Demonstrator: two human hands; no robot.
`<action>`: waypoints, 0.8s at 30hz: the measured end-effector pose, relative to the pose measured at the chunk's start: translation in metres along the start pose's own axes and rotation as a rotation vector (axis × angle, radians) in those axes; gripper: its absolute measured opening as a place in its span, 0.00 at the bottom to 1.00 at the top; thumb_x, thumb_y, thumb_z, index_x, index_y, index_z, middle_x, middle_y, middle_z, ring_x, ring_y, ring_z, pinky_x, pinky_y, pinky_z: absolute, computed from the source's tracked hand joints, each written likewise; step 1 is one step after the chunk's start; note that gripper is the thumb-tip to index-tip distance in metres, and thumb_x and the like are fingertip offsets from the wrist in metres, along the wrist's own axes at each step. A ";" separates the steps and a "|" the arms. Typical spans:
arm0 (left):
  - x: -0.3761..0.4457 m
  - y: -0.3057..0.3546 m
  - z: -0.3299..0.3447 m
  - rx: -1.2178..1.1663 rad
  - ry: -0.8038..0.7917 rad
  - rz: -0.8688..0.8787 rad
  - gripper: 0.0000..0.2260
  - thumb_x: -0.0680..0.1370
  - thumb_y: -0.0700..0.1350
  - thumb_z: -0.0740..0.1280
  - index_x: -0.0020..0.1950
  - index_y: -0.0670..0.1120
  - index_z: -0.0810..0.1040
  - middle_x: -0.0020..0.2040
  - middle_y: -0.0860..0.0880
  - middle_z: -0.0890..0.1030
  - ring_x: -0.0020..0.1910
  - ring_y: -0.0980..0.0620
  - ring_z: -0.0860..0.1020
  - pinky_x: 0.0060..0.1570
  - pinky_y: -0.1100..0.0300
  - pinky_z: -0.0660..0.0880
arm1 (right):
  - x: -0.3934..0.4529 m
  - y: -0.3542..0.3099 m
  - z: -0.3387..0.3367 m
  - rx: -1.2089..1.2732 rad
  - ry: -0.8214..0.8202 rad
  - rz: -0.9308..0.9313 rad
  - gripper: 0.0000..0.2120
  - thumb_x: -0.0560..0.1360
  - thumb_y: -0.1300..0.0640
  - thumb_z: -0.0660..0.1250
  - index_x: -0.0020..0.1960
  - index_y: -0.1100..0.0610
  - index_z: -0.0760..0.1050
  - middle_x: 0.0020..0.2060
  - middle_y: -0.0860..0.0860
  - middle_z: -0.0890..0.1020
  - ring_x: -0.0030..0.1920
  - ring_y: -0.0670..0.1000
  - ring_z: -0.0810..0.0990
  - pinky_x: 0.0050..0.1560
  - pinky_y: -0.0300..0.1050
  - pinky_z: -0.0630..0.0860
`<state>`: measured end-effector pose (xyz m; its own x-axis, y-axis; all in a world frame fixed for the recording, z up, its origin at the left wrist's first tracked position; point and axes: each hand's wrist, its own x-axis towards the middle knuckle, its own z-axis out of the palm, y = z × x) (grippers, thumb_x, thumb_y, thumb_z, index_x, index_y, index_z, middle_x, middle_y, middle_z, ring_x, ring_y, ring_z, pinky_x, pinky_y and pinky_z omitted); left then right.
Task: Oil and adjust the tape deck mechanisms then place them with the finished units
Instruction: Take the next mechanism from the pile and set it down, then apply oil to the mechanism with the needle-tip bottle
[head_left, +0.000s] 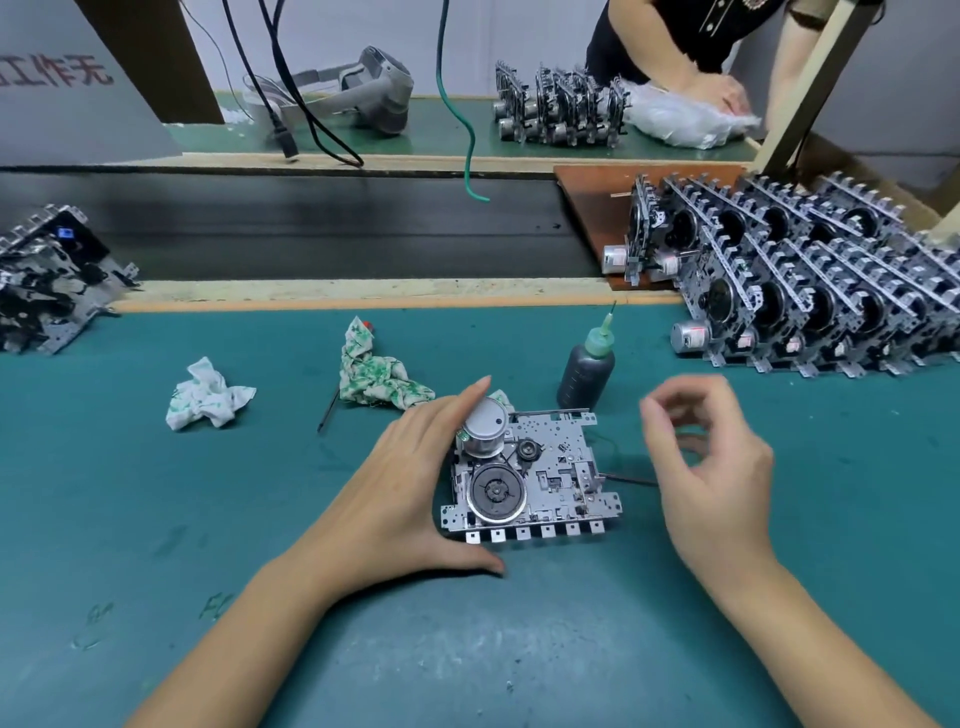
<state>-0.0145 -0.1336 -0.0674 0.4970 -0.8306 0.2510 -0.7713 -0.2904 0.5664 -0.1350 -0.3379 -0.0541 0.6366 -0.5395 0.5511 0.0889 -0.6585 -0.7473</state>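
Note:
A metal tape deck mechanism (556, 467) lies flat on the green mat, with its silver motor at top left and its flywheel at lower left. My left hand (405, 488) rests against its left side, fingers straight beside the motor and thumb along the front edge. My right hand (711, 467) hovers just right of the mechanism with loosely curled, blurred fingers and holds nothing I can see. A thin dark tool (628, 479) lies on the mat between the mechanism and that hand. A dark oil bottle (587, 369) with a green needle tip stands just behind the mechanism.
Several mechanisms lean in rows (810, 291) at the right, partly on a brown board (592, 197). Another pile (47, 280) sits at the far left. Two crumpled rags (208, 397) (374, 374) and a thin tool (328, 410) lie behind. A black conveyor belt (311, 223) runs across; another person's hands (722, 91) work beyond it.

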 end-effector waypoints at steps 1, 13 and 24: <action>0.000 0.000 0.000 -0.011 0.000 -0.005 0.54 0.59 0.70 0.73 0.75 0.65 0.44 0.68 0.72 0.55 0.69 0.67 0.59 0.66 0.75 0.53 | 0.009 -0.001 0.003 0.017 0.006 0.099 0.07 0.74 0.54 0.67 0.48 0.45 0.69 0.39 0.42 0.76 0.42 0.41 0.75 0.42 0.33 0.73; -0.001 -0.013 0.002 -0.253 -0.043 -0.160 0.52 0.57 0.61 0.78 0.72 0.71 0.49 0.67 0.74 0.60 0.67 0.68 0.64 0.63 0.76 0.61 | 0.039 0.023 0.037 -0.022 -0.337 0.482 0.11 0.72 0.57 0.72 0.52 0.53 0.73 0.48 0.48 0.80 0.48 0.49 0.77 0.46 0.41 0.68; 0.027 0.022 0.015 -0.243 0.285 -0.438 0.32 0.68 0.65 0.69 0.67 0.52 0.68 0.59 0.58 0.73 0.60 0.59 0.71 0.60 0.62 0.68 | 0.043 0.013 0.026 0.273 -0.102 0.497 0.07 0.78 0.49 0.63 0.53 0.45 0.66 0.39 0.47 0.78 0.31 0.39 0.75 0.36 0.37 0.70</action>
<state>-0.0239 -0.1694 -0.0598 0.8629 -0.4871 0.1351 -0.3728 -0.4327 0.8209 -0.0865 -0.3554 -0.0500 0.7221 -0.6871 0.0810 -0.0535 -0.1721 -0.9836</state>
